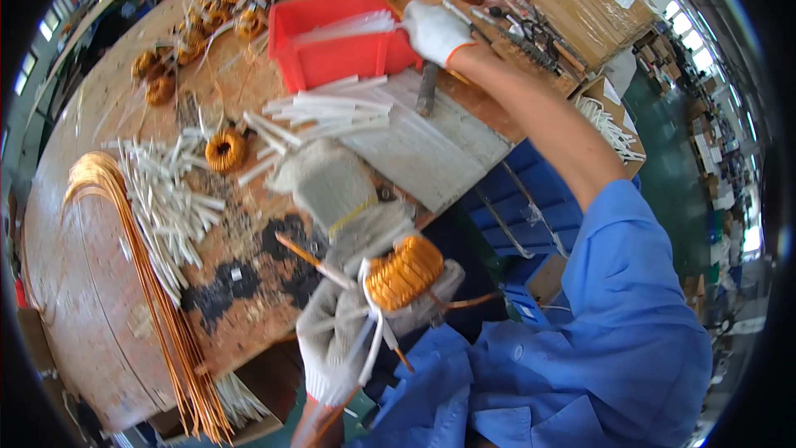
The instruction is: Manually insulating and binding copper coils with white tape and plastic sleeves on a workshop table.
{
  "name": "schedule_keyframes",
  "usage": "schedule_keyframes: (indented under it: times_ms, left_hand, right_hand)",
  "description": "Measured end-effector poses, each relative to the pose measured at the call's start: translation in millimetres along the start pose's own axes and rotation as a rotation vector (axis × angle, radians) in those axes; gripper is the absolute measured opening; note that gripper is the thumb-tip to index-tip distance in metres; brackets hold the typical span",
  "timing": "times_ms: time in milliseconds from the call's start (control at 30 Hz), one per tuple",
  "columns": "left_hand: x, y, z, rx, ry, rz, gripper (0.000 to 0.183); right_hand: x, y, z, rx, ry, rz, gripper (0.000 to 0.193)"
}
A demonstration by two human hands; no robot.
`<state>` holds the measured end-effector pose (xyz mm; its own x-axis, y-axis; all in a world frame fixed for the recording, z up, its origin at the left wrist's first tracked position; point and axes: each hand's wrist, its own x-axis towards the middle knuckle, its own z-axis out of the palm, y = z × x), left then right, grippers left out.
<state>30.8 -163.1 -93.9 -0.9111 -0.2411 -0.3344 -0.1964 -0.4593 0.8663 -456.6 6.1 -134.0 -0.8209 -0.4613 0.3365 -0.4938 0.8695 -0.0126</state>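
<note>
My left hand (pixel 336 340), in a white glove, is closed around the white-sleeved leads of a copper-wound ring coil (pixel 404 272). This coil sits by the table's front edge, against a fixture wrapped in cloudy film (pixel 332 191), with bare copper ends sticking out. Far off at the right of a red bin (pixel 300 62), my gloved right hand (pixel 439 31) has its fingers at the ends of clear plastic tubes (pixel 352 26) lying in the bin. Its fingertips look closed on them, though they are partly hidden.
White sleeve pieces (pixel 166 199) lie heaped at left, beside a long bundle of copper wires (pixel 153 299). Finished-looking coils (pixel 195 37) cluster at the far left. Hand tools (pixel 531 33) and a cardboard box (pixel 593 4) stand far right. A hammer-like handle (pixel 427 90) lies near the bin.
</note>
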Motion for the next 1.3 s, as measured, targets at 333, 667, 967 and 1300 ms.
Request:
schedule_keyframes:
  times_ms: [333, 667, 967, 1300]
  left_hand:
    - [-15.7, -54.0, -22.9, 0.392, 0.242, 0.609, 0.045]
    - [-31.4, 23.8, -1.5, 0.459, 0.152, 0.674, 0.031]
    - [-25.8, 10.7, -0.7, 0.242, 0.043, 0.699, 0.034]
    - [-18.7, -13.0, -14.8, 0.111, 0.19, 0.379, 0.031]
  right_hand:
    - [-215.9, -59.8, -226.3, 0.811, 0.069, 0.139, 0.024]
    - [-354.5, -101.9, -337.2, 0.835, 0.211, -0.476, 0.017]
    - [-364.3, -156.4, -318.9, 0.468, 0.286, -0.735, 0.026]
    - [-389.5, -150.3, -315.3, 0.311, 0.313, -0.605, 0.029]
